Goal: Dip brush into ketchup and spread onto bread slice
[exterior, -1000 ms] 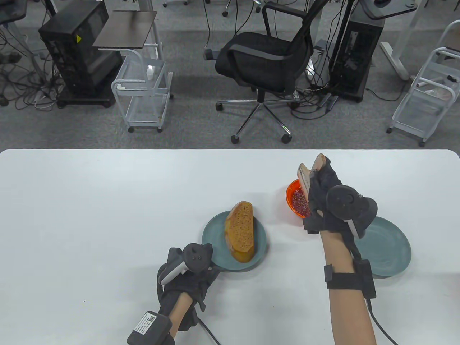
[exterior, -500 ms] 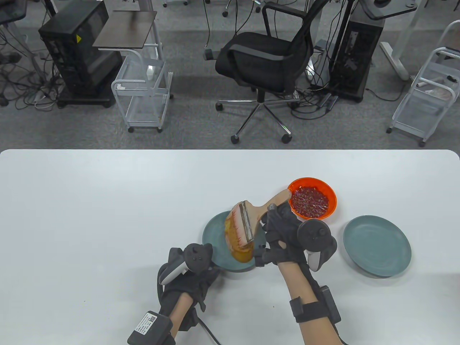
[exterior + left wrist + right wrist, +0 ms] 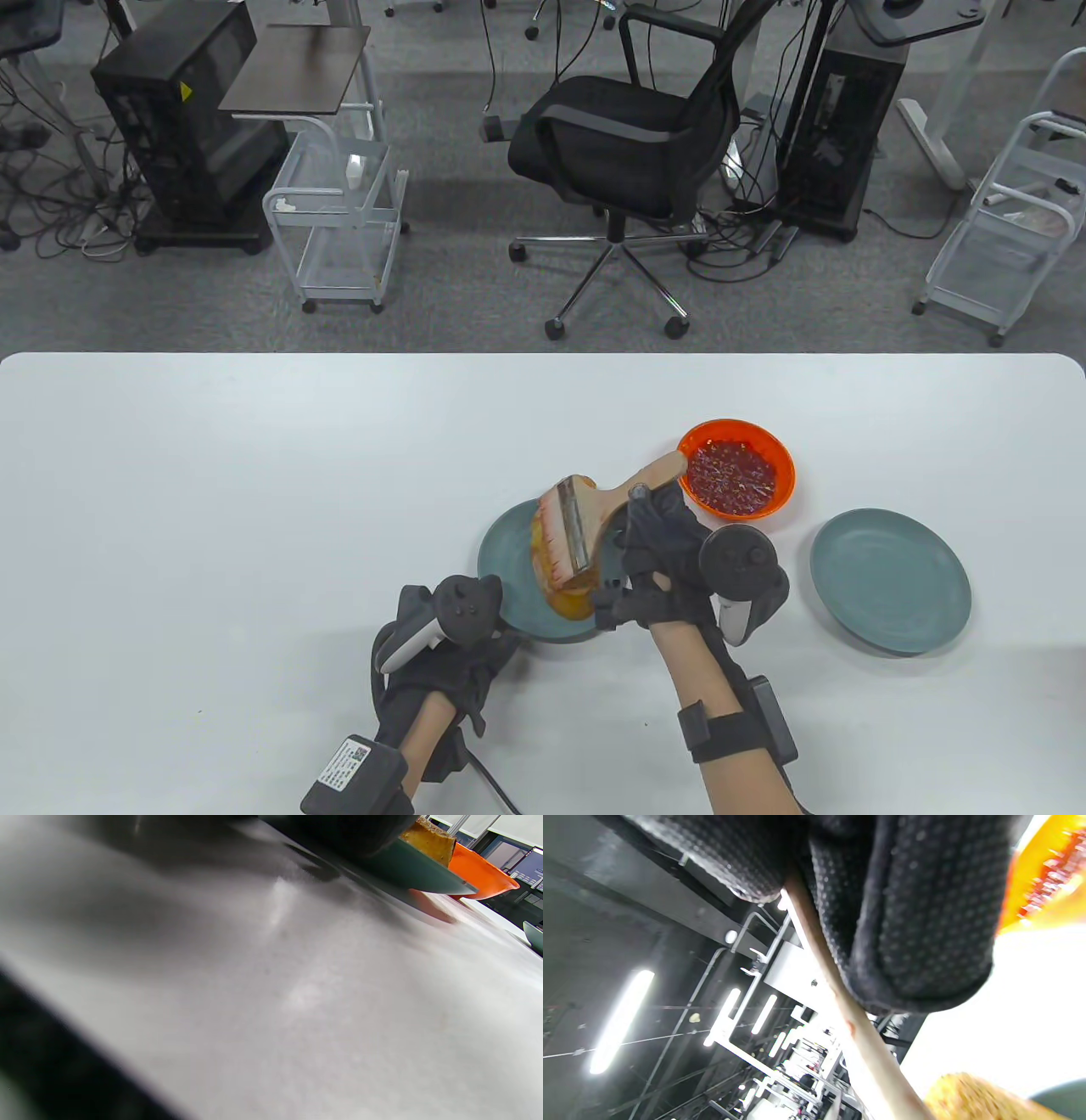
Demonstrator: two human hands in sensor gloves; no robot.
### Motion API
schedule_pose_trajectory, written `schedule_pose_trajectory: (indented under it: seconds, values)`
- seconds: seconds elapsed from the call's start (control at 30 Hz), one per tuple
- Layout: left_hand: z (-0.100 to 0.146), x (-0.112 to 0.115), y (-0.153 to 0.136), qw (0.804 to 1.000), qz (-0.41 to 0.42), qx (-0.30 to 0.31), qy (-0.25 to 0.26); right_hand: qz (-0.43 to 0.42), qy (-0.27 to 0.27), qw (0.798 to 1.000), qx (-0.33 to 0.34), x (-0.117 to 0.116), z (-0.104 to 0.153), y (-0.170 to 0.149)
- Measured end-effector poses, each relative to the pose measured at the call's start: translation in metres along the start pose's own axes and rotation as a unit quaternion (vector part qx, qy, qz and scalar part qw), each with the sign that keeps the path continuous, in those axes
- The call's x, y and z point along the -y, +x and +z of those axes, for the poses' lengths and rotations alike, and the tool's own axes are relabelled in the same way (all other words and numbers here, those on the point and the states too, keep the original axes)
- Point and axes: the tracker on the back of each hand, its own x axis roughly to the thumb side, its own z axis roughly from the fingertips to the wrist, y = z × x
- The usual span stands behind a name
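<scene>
On the left of the table view, the left hand (image 3: 454, 632) has not moved over the last second: it rests at the near rim of the teal plate (image 3: 509, 586), steadying it. Whether its fingers curl round the rim cannot be told, since the tracker hides them.

On that plate lies the bread slice (image 3: 567, 598), mostly covered now by the brush (image 3: 585, 522). A second ago the brush stood in the orange ketchup bowl (image 3: 736, 467); half a second ago it had swung over to the bread, and since then its head has shifted slightly toward the far end of the slice. The right hand (image 3: 670, 560) grips the wooden handle with curled fingers. Judged from this, the dip is done and spreading is under way, with most of the slice likely left to coat.

Further right, a second teal plate (image 3: 891, 581) sits bare on the counter (image 3: 212, 509).

The left wrist view shows what the overhead cannot: the plate rim (image 3: 418, 872) from counter level, with bread (image 3: 430, 838) above it and the bowl (image 3: 483, 878) behind. The right wrist view shows gloved fingers (image 3: 916, 908) wrapped tight on the handle (image 3: 840, 993), with the bread (image 3: 971, 1096) blurred below.
</scene>
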Motion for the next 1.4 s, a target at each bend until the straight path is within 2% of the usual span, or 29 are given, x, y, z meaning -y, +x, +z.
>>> schedule_pose_trajectory:
  seconds: [0.07, 0.13, 0.23, 0.3, 0.4, 0.5, 0.6, 0.7, 0.83, 0.97, 1.03, 1.1, 1.2, 1.33, 1.4]
  values:
    - [0.000, 0.000, 0.000, 1.000, 0.000, 0.000, 0.000, 0.027, -0.009, 1.000, 0.000, 0.003, 0.000, -0.005]
    - [0.000, 0.000, 0.000, 1.000, 0.001, 0.000, -0.001, 0.019, -0.021, 1.000, 0.000, 0.011, -0.003, -0.006]
    - [0.000, 0.000, 0.000, 1.000, 0.001, 0.000, 0.000, 0.084, -0.071, 0.993, 0.048, 0.031, -0.007, -0.001]
    - [0.000, 0.000, 0.000, 1.000, 0.000, 0.000, 0.000, 0.096, -0.091, 0.989, 0.068, 0.039, -0.008, 0.002]
    - [0.000, 0.000, 0.001, 1.000, 0.000, 0.000, -0.001, 0.053, -0.081, 0.994, 0.050, 0.035, -0.007, 0.002]
    - [0.000, 0.000, 0.001, 1.000, -0.001, -0.001, 0.000, -0.008, -0.048, 0.999, 0.006, 0.016, -0.002, -0.003]
    - [0.000, 0.000, 0.001, 1.000, -0.002, -0.001, 0.000, 0.007, -0.030, 0.999, 0.008, 0.005, 0.000, -0.006]
    - [0.000, 0.000, 0.001, 1.000, 0.000, 0.000, 0.000, 0.039, -0.043, 0.998, 0.032, 0.010, -0.003, -0.005]
    - [0.000, 0.001, 0.001, 1.000, -0.004, -0.002, 0.000, 0.100, -0.093, 0.987, 0.088, 0.029, -0.007, 0.004]
    - [0.000, 0.001, 0.001, 1.000, -0.004, -0.001, 0.000, 0.038, -0.078, 0.995, 0.056, 0.025, -0.006, 0.001]
    - [0.000, 0.001, 0.001, 1.000, -0.003, -0.001, 0.000, -0.001, -0.049, 0.999, 0.016, 0.012, -0.003, -0.004]
    - [0.000, 0.001, 0.001, 1.000, -0.002, 0.000, 0.000, 0.008, -0.032, 0.999, 0.005, 0.005, 0.000, -0.006]
    - [0.000, 0.001, 0.000, 1.000, -0.002, 0.000, 0.000, 0.027, -0.044, 0.999, 0.017, 0.008, -0.002, -0.007]
    - [0.000, 0.001, 0.001, 1.000, -0.003, 0.000, -0.001, 0.096, -0.100, 0.986, 0.088, 0.026, -0.005, -0.002]
    - [0.000, 0.001, 0.001, 1.000, -0.005, -0.001, 0.000, 0.077, -0.099, 0.989, 0.082, 0.028, -0.006, -0.001]
